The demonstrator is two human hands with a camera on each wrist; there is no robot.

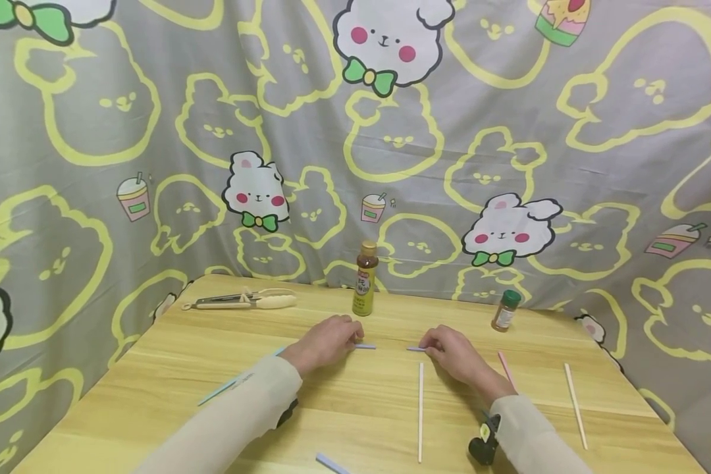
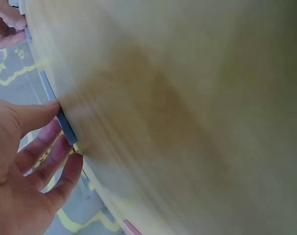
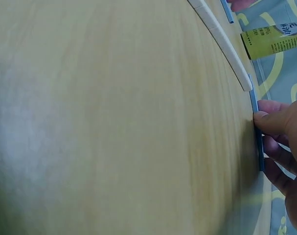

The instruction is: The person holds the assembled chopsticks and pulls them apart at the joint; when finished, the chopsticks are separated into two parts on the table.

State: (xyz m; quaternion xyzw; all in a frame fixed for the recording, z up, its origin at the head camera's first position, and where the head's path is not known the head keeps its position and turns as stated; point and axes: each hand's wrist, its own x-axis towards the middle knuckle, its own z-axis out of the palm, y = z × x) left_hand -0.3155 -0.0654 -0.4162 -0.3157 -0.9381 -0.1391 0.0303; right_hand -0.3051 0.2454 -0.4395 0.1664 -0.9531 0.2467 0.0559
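Near the back middle of the table, my left hand (image 1: pixel 330 339) pinches a short blue stick (image 2: pixel 65 126) between thumb and fingers, low at the tabletop. One end of that stick pokes out to the right of the fingertips in the head view. Across a small gap, my right hand (image 1: pixel 453 355) pinches a second blue stick (image 3: pixel 259 139), whose tip points left toward the first. The two sticks lie roughly in line. A long white stick (image 1: pixel 421 411) runs front to back just left of the right hand, its far end close to the second blue stick.
Behind the hands stands an oil bottle (image 1: pixel 364 289), with tongs (image 1: pixel 243 301) to its left and a green-lidded spice jar (image 1: pixel 506 311) to its right. Around lie a light-blue stick (image 1: pixel 216 392), pink stick (image 1: pixel 505 368), another white stick (image 1: pixel 575 405) and a blue-violet stick (image 1: pixel 330 462). Patterned cloth hangs behind.
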